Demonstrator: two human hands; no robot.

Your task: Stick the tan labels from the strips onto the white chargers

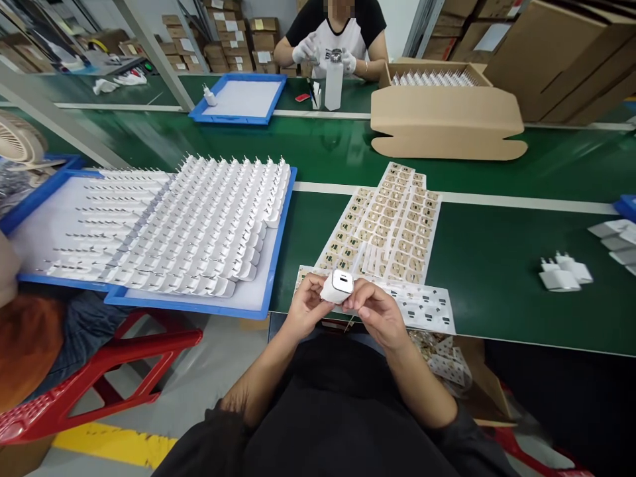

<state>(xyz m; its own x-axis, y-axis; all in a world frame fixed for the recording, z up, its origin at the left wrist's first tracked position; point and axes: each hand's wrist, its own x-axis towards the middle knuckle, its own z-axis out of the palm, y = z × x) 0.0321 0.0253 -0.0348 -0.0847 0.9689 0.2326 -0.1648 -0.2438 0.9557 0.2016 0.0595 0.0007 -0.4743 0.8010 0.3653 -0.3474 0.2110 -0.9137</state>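
A white plug-in charger (338, 286) with a port in its end face is held up at the table's front edge. My left hand (309, 306) grips its left side between thumb and fingers. On the other side, the curled fingers of my right hand (380, 311) press against the charger's right edge; whether a small piece sits between those fingertips is hidden. Just beyond my hands lie several sticker sheets (412, 242) with tan and dark labels. One white sheet (427, 310) lies crosswise under my right hand, at the table edge.
To the left, a blue-rimmed tray (268, 285) carries many chargers in rows (199, 225). Several loose chargers (564, 271) stand at right. Across the green table are a blue tray (238, 99), a bottle (334, 83), an open carton (447, 112) and a gloved co-worker (342, 33).
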